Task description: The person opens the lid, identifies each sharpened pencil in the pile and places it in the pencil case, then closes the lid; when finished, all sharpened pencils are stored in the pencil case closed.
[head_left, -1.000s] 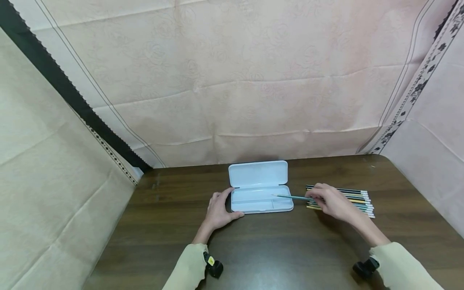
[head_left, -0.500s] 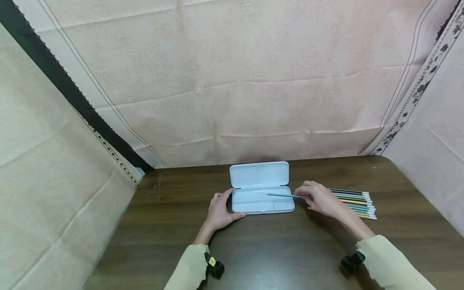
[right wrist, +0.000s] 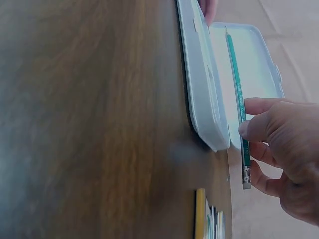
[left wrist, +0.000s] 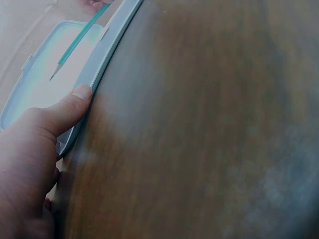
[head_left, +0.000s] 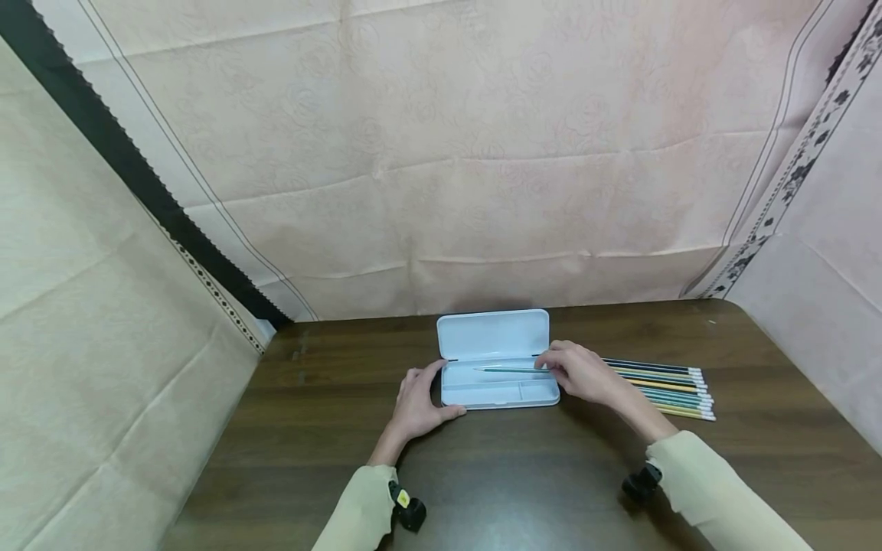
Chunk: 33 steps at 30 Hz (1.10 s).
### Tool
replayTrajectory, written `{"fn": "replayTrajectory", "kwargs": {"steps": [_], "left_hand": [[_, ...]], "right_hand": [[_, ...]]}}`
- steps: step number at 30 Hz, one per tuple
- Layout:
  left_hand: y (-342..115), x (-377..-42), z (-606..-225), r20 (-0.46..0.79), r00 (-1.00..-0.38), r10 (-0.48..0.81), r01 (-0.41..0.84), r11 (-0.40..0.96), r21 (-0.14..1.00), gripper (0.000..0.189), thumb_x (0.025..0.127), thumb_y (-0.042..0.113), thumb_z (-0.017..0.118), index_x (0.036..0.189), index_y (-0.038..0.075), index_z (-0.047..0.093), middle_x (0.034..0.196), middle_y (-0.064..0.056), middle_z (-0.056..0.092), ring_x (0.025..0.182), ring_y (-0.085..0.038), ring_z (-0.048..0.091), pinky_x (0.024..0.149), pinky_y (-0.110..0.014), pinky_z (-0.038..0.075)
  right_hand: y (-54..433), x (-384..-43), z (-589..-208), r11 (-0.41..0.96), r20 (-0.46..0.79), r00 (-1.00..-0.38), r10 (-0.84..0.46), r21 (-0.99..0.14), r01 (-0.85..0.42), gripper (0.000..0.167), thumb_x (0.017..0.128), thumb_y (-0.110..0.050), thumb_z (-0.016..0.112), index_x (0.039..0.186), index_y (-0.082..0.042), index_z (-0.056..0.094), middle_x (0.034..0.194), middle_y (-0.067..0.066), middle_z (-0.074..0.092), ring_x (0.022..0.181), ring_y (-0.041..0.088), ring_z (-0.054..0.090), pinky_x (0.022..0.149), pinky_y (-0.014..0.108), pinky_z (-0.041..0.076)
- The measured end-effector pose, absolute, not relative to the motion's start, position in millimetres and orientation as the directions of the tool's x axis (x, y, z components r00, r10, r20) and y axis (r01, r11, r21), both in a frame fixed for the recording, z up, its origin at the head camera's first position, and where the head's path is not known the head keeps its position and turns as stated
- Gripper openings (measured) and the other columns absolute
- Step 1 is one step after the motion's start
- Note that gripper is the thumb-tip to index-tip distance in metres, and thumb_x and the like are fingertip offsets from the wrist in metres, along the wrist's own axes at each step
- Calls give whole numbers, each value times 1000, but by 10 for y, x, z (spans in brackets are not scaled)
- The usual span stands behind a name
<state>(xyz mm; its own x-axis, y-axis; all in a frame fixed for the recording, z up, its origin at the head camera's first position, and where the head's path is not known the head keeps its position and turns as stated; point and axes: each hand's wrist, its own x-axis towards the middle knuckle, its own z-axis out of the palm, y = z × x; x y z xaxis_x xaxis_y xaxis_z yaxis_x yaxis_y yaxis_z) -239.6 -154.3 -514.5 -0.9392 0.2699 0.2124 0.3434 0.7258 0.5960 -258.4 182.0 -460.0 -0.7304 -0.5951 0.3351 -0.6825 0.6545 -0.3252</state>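
Observation:
A light blue pencil case [head_left: 482, 396] lies open on the table, its lid [head_left: 492, 334] tipped back toward the wall. At its left end my left hand [head_left: 415, 402] grips it, thumb on the front rim and fingers at the back corner. My right hand [head_left: 579, 373] pinches a green pencil [right wrist: 238, 82] between thumb and fingers. In the head view the pencil lies lengthwise over the case's tray, tip to the left. The right wrist view shows its eraser end sticking out past my thumb.
Several pencils [head_left: 675, 386] lie side by side in a row to the right of the case, partly behind my right hand. The wooden table [head_left: 331, 451] ends at a pale cloth wall [head_left: 482, 191] just behind the lid.
My right hand has moved left with the green pencil, from beside the row of pencils to over the right end of the case. My left hand stays in place.

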Motion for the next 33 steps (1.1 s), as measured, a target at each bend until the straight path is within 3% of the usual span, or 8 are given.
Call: {"fn": "replayTrajectory", "kwargs": {"steps": [17, 25, 33], "left_hand": [[-1549, -2387, -5161, 212, -942, 261, 336, 723, 603, 91, 75, 47, 86, 150, 15, 45, 139, -5, 54, 118, -27, 42, 96, -49, 37], [-1547, -2384, -5157, 203, -945, 255, 326, 724, 608, 91, 75, 47, 86, 150, 16, 45, 138, -5, 54, 118, -27, 42, 96, -49, 37], [-1547, -2392, -5155, 198, -946, 258, 325, 721, 612, 91, 75, 48, 85, 150, 16, 45, 137, -6, 56, 117, -26, 42, 96, -48, 37]], "right_hand": [[1499, -2655, -4600, 601, 321, -679, -660, -316, -734, 24, 90, 8, 64, 101, -9, 76, 93, 9, 64, 78, 18, 52, 67, 32, 48], [1373, -2697, -4605, 590, 307, -660, -686, -297, -751, 25, 89, 9, 65, 100, -9, 77, 91, 3, 65, 79, 16, 53, 71, 34, 51], [1305, -2740, -4621, 574, 293, -645, -706, -297, -763, 24, 89, 10, 65, 99, -8, 77, 86, 4, 63, 75, 15, 51, 67, 30, 48]]}}
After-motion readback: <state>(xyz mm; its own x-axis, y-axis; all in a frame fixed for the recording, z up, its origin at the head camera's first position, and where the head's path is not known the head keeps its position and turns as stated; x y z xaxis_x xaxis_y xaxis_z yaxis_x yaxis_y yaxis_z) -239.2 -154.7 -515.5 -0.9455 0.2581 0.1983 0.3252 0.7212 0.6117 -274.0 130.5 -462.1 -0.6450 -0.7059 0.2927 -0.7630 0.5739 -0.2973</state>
